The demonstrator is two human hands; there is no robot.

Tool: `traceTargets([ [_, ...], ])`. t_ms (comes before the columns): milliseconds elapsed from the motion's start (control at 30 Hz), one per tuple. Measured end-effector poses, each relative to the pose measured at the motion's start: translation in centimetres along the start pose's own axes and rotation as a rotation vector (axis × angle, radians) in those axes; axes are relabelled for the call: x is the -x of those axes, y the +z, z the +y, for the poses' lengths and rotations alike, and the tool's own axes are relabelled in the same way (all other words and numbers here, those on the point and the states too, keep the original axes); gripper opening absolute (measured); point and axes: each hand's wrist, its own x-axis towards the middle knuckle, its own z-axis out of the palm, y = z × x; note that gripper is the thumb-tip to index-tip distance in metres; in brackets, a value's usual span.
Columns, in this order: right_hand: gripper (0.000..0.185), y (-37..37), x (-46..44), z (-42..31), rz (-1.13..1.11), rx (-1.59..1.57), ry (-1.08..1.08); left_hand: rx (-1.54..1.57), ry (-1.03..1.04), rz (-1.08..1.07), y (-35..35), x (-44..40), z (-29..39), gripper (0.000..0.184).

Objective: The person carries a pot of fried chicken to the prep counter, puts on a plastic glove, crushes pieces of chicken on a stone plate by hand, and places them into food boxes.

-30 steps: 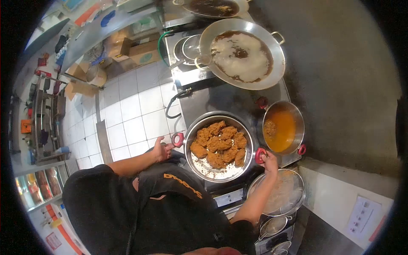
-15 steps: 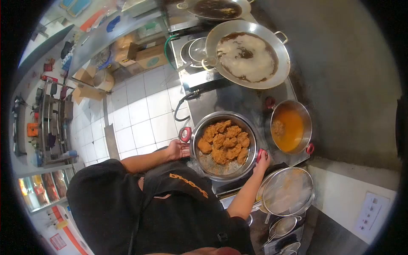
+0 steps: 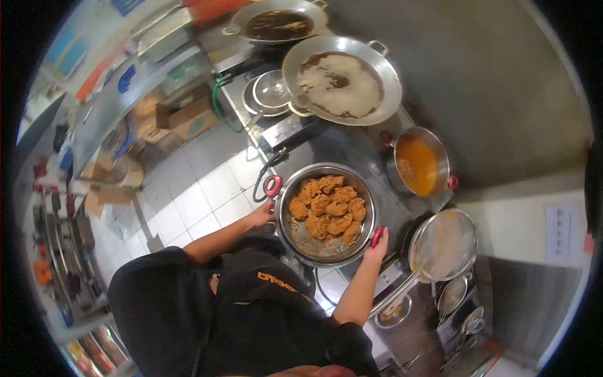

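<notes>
In the head view, the two hands are apart, at opposite sides of a round steel pot [image 3: 282, 234] in front of the person's dark top [image 3: 251, 314]. The right hand [image 3: 377, 246] is clamped on one red handle [image 3: 377, 237]. The left hand [image 3: 262, 214] is at the wall near the other red handle [image 3: 272, 186]; its exact hold cannot be told. Browned, crumb-coated fried pieces [image 3: 326, 207] lie inside the pot. Beyond it, a smaller pot [image 3: 445, 164] of orange liquid and a wide wok [image 3: 391, 81] of foaming oil sit on the steel stove [image 3: 339, 147]. A mesh strainer [image 3: 447, 245] lies to the right.
</notes>
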Motion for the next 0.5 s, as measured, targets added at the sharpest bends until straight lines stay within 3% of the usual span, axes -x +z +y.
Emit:
traceTargets([
  [100,0.042,-0.6,7.5,1.2,0.085,-0.145,-0.101,0.062,0.041,-0.091,-3.3,0.7,1.1,0.057],
  [200,0.041,1.0,18.9,0.1,0.145,-0.259,-0.114,0.031,0.058,-0.159,-3.0,6.3,11.6,0.056],
  [267,0.04,0.5,23.5,-0.1,0.123,-0.335,-0.197,-0.038,0.05,-0.193,-3.7,7.7,15.4,0.056],
  [367,0.038,-1.7,29.3,-0.4,0.155,-0.481,-0.25,-0.071,0.215,-0.332,-2.2,10.4,21.5,0.054],
  [500,0.041,-4.0,39.6,-1.1,0.219,-0.567,-0.413,-0.104,0.286,-0.487,0.5,14.0,25.7,0.052],
])
